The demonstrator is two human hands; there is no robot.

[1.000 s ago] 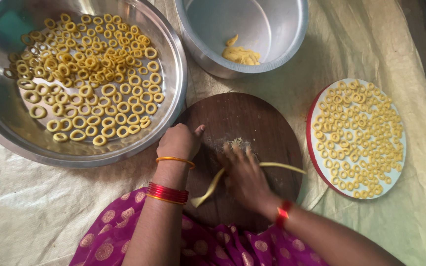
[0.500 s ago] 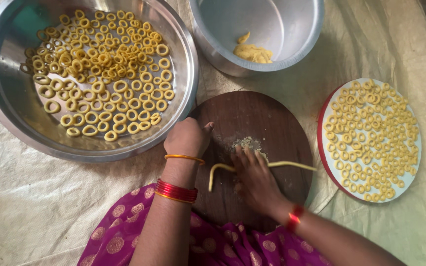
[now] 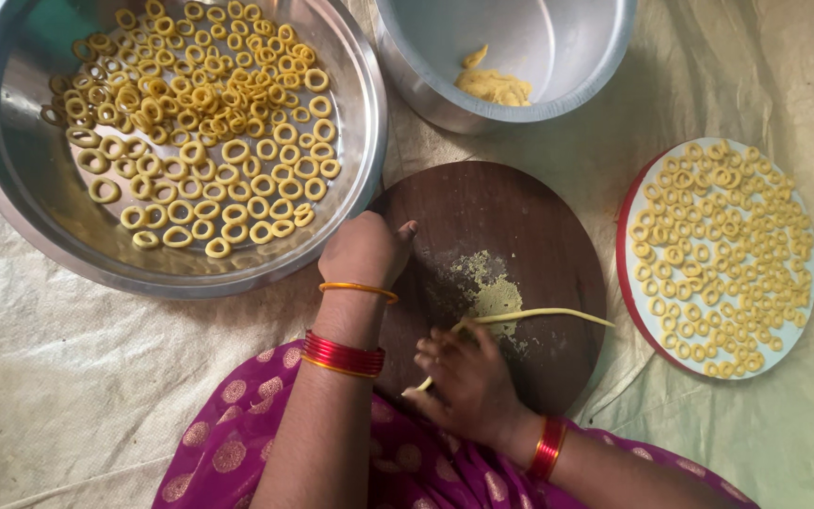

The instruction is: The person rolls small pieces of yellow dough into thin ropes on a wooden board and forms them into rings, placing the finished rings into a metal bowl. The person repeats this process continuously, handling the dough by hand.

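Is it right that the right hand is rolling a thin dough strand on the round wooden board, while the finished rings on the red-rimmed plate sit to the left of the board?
Not quite. In the head view the red-rimmed plate of rings lies to the right of the round wooden board, not the left. The right hand does rest on a thin dough strand on that board.

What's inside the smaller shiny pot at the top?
The smaller pot holds a small lump of yellow dough near its front wall. The rest of its visible inside looks bare metal; its top part is cut off by the picture's edge.
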